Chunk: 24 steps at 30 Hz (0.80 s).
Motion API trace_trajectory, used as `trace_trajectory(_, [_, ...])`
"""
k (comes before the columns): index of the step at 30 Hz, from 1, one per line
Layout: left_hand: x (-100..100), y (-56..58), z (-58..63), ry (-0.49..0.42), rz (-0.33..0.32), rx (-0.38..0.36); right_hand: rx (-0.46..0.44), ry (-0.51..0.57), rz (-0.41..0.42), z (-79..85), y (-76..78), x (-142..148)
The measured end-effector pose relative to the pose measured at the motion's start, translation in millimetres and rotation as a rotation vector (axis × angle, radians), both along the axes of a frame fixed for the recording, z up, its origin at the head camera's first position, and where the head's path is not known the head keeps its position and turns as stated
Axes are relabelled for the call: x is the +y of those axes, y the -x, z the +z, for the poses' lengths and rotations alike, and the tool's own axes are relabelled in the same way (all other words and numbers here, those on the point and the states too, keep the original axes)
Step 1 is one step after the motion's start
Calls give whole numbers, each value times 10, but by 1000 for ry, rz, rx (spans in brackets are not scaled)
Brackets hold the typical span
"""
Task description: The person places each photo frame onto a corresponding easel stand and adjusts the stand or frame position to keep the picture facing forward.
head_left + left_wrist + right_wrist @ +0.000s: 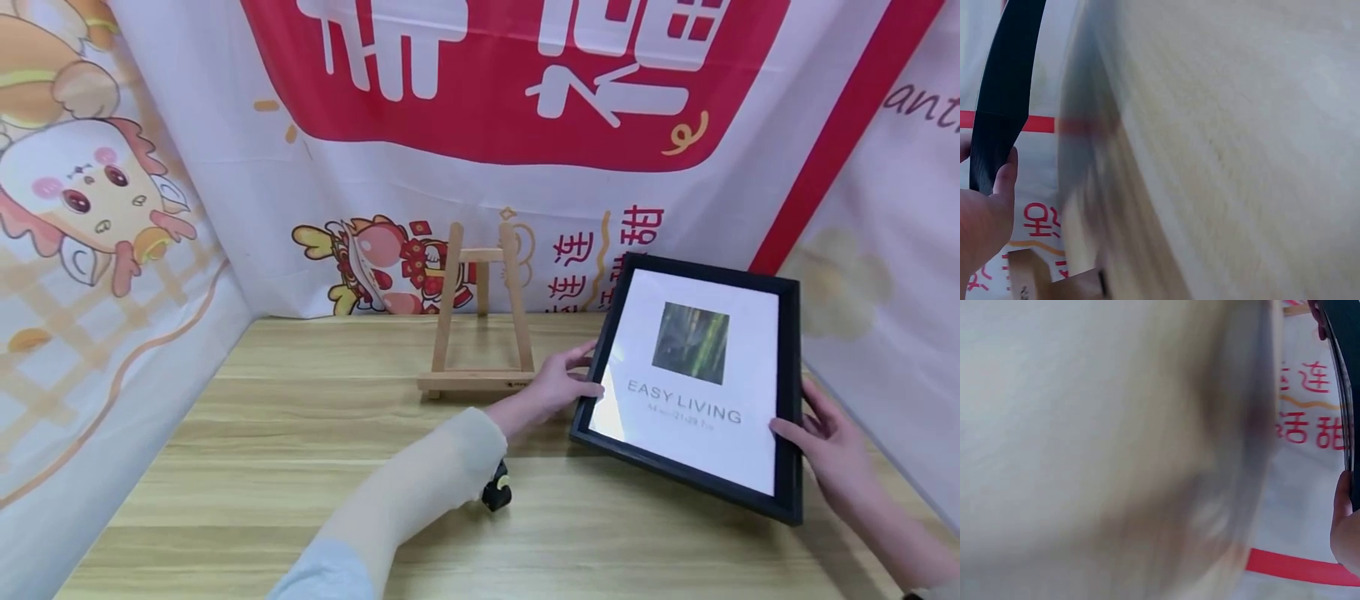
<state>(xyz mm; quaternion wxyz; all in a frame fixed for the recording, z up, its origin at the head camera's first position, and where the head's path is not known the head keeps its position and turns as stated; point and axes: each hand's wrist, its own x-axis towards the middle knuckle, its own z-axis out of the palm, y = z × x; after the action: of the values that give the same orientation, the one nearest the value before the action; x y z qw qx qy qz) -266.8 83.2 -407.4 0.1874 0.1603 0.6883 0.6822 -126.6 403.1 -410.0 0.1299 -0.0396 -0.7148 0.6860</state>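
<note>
A black picture frame (697, 383) with a white sheet reading EASY LIVING is tilted above the right side of the table. My left hand (558, 383) grips its left edge, thumb on the front. On the opposite edge, my right hand (828, 437) holds it with the thumb over the front border. In the left wrist view the left hand (988, 219) pinches the frame's dark side (1007, 81). At the right border of the right wrist view, the right hand (1344, 531) supports the frame (1347, 394). A small wooden easel (480, 379) stands left of the frame at the back.
The wood-grain table (247, 467) meets a printed cloth backdrop (225, 150) at the back and sides. A small black object (497, 490), partly hidden, shows by the left forearm.
</note>
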Motion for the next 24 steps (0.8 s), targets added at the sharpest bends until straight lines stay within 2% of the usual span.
trace_trajectory(3, [-91, -11, 69, -10, -5, 17, 14, 36, -3, 113, 16, -64])
trace_trajectory(5, [-166, -29, 140, -14, -11, 43, 5, 13, -8, 184, 25, -111])
trace_trajectory(10, [-346, -72, 301, -44, -18, 154, 15, -4, 0, 329, 56, -235])
trace_trajectory(15, [-502, -121, 405, -69, -16, 247, 94, -3, 11, 414, 81, -361])
trace_trajectory(17, [-569, -149, 443, -68, -13, 292, 124, -34, 9, 446, 92, -419])
trace_trajectory(24, [-814, -234, 527, -69, 50, 461, 279, -27, 37, 553, 201, -676])
